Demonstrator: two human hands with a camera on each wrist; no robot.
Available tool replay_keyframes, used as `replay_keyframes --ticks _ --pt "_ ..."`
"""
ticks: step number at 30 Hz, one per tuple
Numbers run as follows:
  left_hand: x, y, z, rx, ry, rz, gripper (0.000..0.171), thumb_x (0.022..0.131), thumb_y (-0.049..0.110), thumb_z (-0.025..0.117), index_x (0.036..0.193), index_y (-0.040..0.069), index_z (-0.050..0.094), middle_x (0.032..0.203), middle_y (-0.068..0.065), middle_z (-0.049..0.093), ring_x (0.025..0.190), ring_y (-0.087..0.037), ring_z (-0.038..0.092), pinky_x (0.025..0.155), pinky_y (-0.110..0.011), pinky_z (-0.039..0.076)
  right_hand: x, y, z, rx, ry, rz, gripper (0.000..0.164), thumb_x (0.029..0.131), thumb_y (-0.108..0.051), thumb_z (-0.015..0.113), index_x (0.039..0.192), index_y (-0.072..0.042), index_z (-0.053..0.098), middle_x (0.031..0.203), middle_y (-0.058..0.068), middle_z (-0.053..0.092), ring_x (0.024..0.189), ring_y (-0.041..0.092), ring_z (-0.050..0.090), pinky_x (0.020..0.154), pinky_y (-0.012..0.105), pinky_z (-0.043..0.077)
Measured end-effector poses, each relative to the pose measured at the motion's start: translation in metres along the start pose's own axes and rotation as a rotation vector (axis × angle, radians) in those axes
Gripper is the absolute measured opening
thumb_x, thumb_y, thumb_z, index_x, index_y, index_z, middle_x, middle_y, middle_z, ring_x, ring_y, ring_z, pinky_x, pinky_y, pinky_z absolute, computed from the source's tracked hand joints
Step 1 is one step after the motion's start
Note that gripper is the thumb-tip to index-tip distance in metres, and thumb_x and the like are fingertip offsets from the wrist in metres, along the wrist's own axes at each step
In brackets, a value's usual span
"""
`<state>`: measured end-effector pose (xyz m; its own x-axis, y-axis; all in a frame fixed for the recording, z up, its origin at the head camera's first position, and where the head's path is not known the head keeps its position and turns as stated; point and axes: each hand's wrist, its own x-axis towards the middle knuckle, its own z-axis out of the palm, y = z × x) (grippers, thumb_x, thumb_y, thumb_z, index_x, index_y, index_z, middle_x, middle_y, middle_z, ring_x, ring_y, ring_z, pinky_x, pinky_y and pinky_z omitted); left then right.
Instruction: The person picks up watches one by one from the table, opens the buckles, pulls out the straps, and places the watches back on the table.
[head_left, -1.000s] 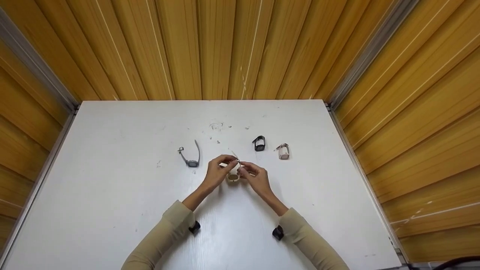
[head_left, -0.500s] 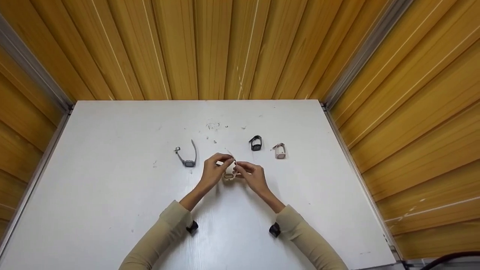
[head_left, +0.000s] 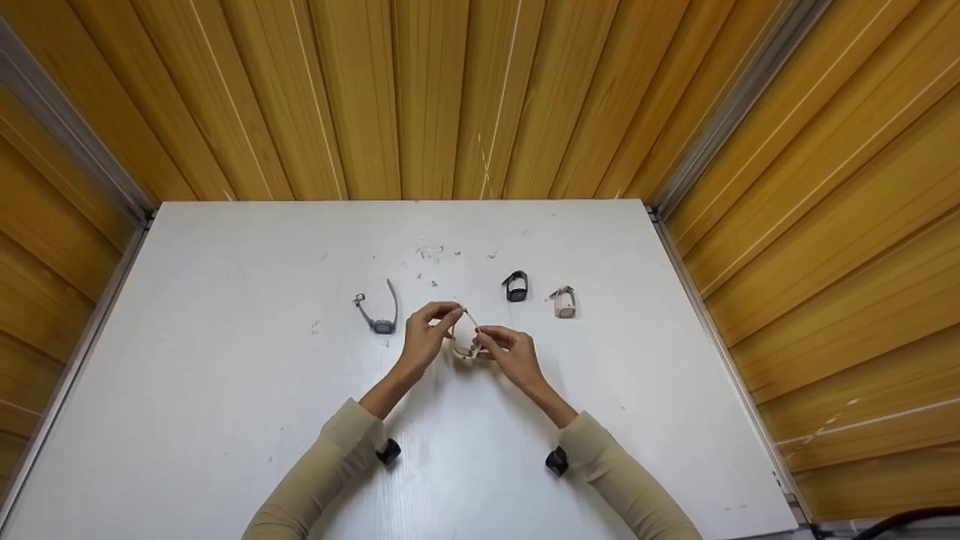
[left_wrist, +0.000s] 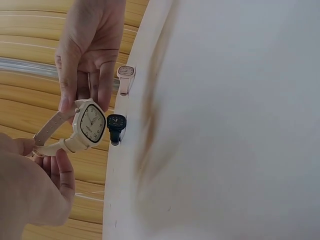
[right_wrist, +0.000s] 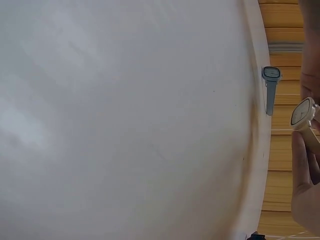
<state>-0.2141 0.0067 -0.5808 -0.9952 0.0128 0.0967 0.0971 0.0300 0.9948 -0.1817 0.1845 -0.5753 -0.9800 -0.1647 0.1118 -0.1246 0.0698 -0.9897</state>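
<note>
A cream wristwatch (left_wrist: 91,123) with a rounded-square dial is held up in both hands, its strap bent into a loop. My left hand (head_left: 424,339) pinches the far end of the loop, where the buckle is partly hidden by the fingers. With thumb and fingertips, my right hand (head_left: 514,355) grips one strap half, close to the case in the left wrist view. The dial faces away from the left hand there. In the right wrist view the watch case (right_wrist: 302,113) shows at the right edge, with fingers behind and below it.
On the white table (head_left: 225,375) a grey watch (head_left: 383,327) lies with its strap undone, left of the hands. A black watch (head_left: 516,287) and a pink watch (head_left: 565,303) stand looped to the right. Wood-patterned panels (head_left: 427,97) rise behind the table and at the sides.
My left hand has drawn slightly up and left from the right hand. The strap loop between them now looks longer and more open. The other watches have stayed put.
</note>
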Motion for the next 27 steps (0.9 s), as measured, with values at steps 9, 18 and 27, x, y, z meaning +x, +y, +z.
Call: replay_keyframes --ticks 9,18,27 --pt "0.001 -0.004 0.003 -0.031 0.033 -0.042 0.023 0.099 0.008 0.066 0.113 -0.010 0.070 0.107 -0.030 0.070 0.087 -0.011 0.061 0.069 -0.027 0.060 0.002 0.007 -0.003 -0.008 0.007 0.012 0.025 0.096 0.008 0.062 0.114 0.025 0.062 0.101 0.041 0.068 0.089 0.037 0.075 0.081 0.041 0.064" --pt "0.002 -0.004 0.001 -0.169 0.117 -0.088 0.028 0.103 0.017 0.062 0.118 -0.006 0.067 0.095 -0.005 0.066 0.084 -0.010 0.062 0.067 -0.021 0.058 -0.001 0.034 -0.016 0.084 0.053 0.088 0.030 0.099 0.004 0.061 0.121 0.025 0.058 0.105 0.038 0.069 0.082 0.012 0.075 0.083 0.042 0.063" --pt "0.003 -0.009 -0.009 -0.228 0.126 -0.126 0.026 0.104 0.014 0.059 0.119 -0.006 0.064 0.101 -0.018 0.070 0.085 -0.013 0.067 0.067 -0.026 0.062 0.002 0.037 -0.015 0.128 0.082 0.045 0.033 0.100 0.000 0.062 0.122 0.025 0.056 0.103 0.034 0.070 0.087 0.012 0.075 0.084 0.038 0.064"
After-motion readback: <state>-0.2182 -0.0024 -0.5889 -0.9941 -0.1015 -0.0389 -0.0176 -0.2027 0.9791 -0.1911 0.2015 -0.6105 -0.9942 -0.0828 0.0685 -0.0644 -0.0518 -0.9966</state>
